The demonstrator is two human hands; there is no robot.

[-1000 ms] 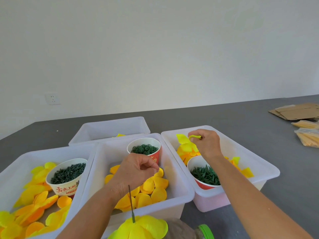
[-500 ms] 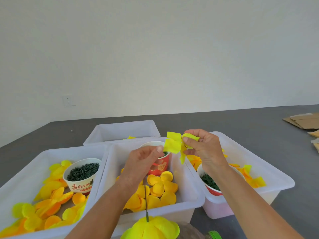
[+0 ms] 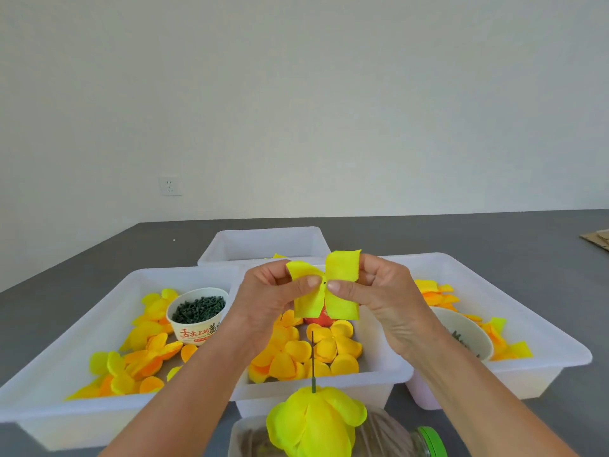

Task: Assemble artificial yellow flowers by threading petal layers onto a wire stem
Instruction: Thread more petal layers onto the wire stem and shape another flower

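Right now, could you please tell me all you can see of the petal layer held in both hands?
The petal layer is bright yellow, thin and fabric-like, with four squarish lobes around a small dark centre hole. The left hand and right hand pinch it beside the hole, holding it upright, facing the camera, above the wire stem.

Soft, even daylight is filling the scene, leaving the plain white wall (image 3: pixel 296 94) bright and free of glare. Only faint shadows are falling beneath the translucent white plastic bins (image 3: pixel 82 374) below that wall. Wide-angle distortion is bending edges toward the frame's borders, and detail is looking slightly soft throughout.
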